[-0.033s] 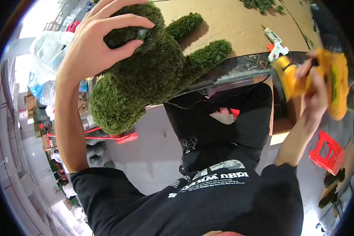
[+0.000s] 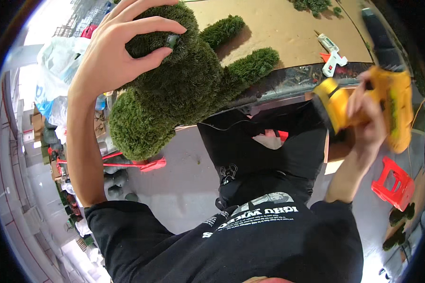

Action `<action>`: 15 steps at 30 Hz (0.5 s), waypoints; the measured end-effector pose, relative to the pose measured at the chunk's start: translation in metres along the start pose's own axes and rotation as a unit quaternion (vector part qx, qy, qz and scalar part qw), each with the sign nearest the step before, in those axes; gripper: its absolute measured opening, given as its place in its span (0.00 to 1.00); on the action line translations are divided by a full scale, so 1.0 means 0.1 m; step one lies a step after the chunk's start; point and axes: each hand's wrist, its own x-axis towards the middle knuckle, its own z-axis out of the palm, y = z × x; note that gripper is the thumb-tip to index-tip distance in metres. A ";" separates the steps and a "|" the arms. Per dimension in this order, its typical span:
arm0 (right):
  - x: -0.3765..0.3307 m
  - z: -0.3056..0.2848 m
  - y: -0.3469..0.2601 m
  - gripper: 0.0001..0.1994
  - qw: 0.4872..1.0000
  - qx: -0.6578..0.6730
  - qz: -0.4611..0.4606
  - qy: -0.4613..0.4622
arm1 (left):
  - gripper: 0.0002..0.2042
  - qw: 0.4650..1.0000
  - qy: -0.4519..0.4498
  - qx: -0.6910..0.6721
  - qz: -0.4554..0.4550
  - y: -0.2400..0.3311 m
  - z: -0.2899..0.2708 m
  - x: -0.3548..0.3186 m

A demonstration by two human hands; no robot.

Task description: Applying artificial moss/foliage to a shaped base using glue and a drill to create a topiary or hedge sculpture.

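A green artificial-grass figure [image 2: 179, 87], with rounded lumps and two stubby limbs, lies over the table edge at my left. My left hand [image 2: 113, 47] is wrapped over its upper lump, thumb and index finger beside a small dark shiny piece [image 2: 171, 41] in the grass. Off to the right, my right hand [image 2: 367, 113] grips a yellow and black handheld power tool [image 2: 397, 108] by its handle. A long black end points up and away from me. Hand and tool are somewhat blurred, apart from the figure.
A white glue gun [image 2: 334, 60] with an orange trigger lies on the table [image 2: 278, 28] near its edge. Grass tufts [image 2: 311, 5] sit at the far side. A red plastic stool [image 2: 393, 184] stands at right; plastic bags [image 2: 59, 66] hang at left.
My right hand and the power tool have come down slightly and toward me, with the tool's black end now showing more plainly. My left hand and the grass figure have hardly moved.
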 end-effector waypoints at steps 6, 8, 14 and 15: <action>-0.64 0.94 0.47 0.14 0.973 -0.221 0.039 -0.051 | 0.17 1.000 0.020 0.011 0.002 -0.04 0.04 -0.04; -0.63 1.08 0.61 0.14 0.952 -0.282 -0.058 -0.102 | 0.17 1.000 0.011 0.002 -0.003 -0.04 0.05 -0.02; -0.53 1.32 0.70 0.15 0.921 -0.311 -0.194 -0.135 | 0.20 0.999 -0.012 -0.021 -0.024 -0.06 0.02 -0.03; -0.52 1.33 0.70 0.15 0.920 -0.315 -0.191 -0.135 | 0.21 0.999 -0.019 -0.021 -0.021 -0.07 0.02 -0.02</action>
